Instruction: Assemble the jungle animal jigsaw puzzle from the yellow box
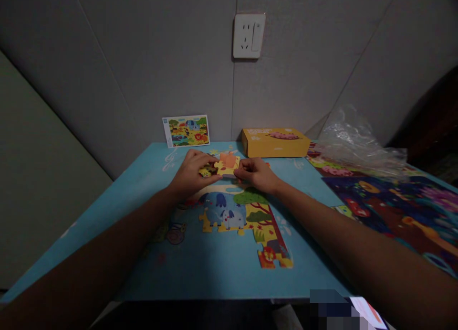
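Above the far part of the blue table, my right hand [260, 174] pinches the right edge of an orange and yellow puzzle piece [227, 165]. My left hand [193, 173] is closed at the left edge of the same piece, fingertips above and thumb below. Another small yellow and green piece [204, 172] shows under the left fingers. Just nearer lies a partly joined jigsaw [229, 210] with two elephants, trees and a lion at its lower right end. My left forearm hides part of its left side.
A picture card [189, 131] leans on the wall at the back left. A yellow box [275, 143] stands at the back right, beside a clear plastic bag [358, 143]. A dark, colourful picture [400, 210] covers the right side of the blue table [200, 277].
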Tool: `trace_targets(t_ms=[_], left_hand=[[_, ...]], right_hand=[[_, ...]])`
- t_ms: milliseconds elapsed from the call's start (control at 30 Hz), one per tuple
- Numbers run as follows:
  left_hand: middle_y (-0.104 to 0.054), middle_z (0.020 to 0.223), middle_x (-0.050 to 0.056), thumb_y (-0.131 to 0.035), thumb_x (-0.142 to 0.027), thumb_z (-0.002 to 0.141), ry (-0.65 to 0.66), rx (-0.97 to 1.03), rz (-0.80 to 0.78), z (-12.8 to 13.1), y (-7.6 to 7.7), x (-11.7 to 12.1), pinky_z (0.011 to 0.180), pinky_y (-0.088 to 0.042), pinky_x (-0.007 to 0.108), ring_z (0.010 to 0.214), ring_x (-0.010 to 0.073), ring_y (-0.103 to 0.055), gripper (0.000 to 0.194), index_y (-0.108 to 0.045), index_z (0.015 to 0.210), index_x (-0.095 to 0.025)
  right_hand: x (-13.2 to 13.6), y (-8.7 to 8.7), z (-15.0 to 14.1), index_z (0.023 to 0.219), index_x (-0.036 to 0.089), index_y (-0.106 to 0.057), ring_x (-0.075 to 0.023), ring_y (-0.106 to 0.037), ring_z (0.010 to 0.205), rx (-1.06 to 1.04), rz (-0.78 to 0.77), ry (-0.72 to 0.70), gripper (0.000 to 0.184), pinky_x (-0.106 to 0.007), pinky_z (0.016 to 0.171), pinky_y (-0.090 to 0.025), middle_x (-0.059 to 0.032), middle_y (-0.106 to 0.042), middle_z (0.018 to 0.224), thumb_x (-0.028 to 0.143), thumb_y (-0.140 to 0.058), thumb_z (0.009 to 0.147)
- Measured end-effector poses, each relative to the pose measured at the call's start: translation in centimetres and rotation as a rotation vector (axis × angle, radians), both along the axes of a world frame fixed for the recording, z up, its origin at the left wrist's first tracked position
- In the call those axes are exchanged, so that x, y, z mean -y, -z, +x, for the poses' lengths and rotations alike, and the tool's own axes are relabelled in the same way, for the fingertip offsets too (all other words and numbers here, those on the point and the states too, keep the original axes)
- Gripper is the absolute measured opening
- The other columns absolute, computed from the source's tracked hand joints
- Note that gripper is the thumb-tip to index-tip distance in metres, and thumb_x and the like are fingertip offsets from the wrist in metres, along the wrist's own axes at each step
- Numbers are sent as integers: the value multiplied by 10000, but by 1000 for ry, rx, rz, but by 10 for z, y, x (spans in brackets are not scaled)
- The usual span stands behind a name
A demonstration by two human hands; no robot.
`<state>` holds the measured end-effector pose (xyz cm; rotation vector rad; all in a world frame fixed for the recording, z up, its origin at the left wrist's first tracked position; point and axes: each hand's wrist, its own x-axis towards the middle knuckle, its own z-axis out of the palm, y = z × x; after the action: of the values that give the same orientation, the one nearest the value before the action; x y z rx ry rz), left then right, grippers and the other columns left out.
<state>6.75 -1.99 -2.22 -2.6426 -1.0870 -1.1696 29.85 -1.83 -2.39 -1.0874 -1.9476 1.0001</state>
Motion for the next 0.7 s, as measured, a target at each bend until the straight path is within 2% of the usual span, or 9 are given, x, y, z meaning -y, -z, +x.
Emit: trace_targets(t_ms=[133,233,333,400,433,500,567,633,700], left_hand=[[-675,966,65,-757,-438,734,44,-28,42,0,-2,2,893,-429,419,957,236,-522,355,-670,957,-175],[-670,966,68,-759,-422,734,85,-26,32,4,-4,5,900,-430,411,982,239,-522,315,-659,902,-175],[-662,982,78,-756,-397,739,148,-21,-27,11,-4,11,922,-428,423,994,242,-539,301,-638,896,-169],[-644,1060,100,-776,-432,707,215,-66,-140,15,-4,18,944,-430,440,1035,257,-553,435,-620,1012,-165],[-620,1135,125,-794,-465,673,248,-105,-215,16,-3,23,960,-430,452,1085,277,-548,581,-589,1121,-157],[-510,1321,203,-833,-533,578,300,-197,-366,19,-2,33,1003,-416,480,1228,338,-483,980,-417,1366,-125],[-375,1446,253,-846,-568,522,367,-286,-466,22,-2,41,1054,-375,509,1331,383,-383,1229,-227,1483,-115],[-296,1495,273,-839,-560,540,401,-337,-524,23,-1,46,1081,-343,527,1369,399,-328,1285,-131,1514,-110],[-288,1501,277,-822,-516,596,384,-337,-552,23,-1,46,1087,-341,521,1372,391,-328,1239,-107,1519,-102]], right_hand=[[3,-5,0,609,167,-520,-67,-333,443,-46,-40,8,342,-247,455,-217,22,-502,500,462,-635,737],[1,-10,3,624,167,-508,-66,-363,454,-102,-58,0,371,-240,454,-224,16,-522,513,480,-692,701],[-2,-18,15,594,152,-533,-50,-323,419,-31,-152,-94,385,-236,427,-188,30,-500,484,471,-733,675],[-5,-24,27,580,146,-551,-43,-305,387,36,-250,-180,384,-234,409,-172,32,-506,467,467,-734,682],[-6,-27,34,575,143,-559,-43,-312,380,57,-278,-207,384,-232,405,-170,29,-514,463,466,-723,700],[-8,-31,48,577,134,-582,-42,-307,365,88,-320,-243,378,-228,404,-165,42,-484,426,457,-702,733],[-11,-32,59,575,129,-595,-41,-296,356,116,-346,-270,383,-227,405,-156,52,-450,396,456,-689,751],[-15,-31,67,579,126,-603,-40,-301,358,127,-349,-281,381,-225,404,-152,50,-451,396,451,-687,758],[-18,-29,71,582,125,-606,-38,-305,358,106,-333,-264,377,-223,399,-151,49,-456,398,447,-688,760]])
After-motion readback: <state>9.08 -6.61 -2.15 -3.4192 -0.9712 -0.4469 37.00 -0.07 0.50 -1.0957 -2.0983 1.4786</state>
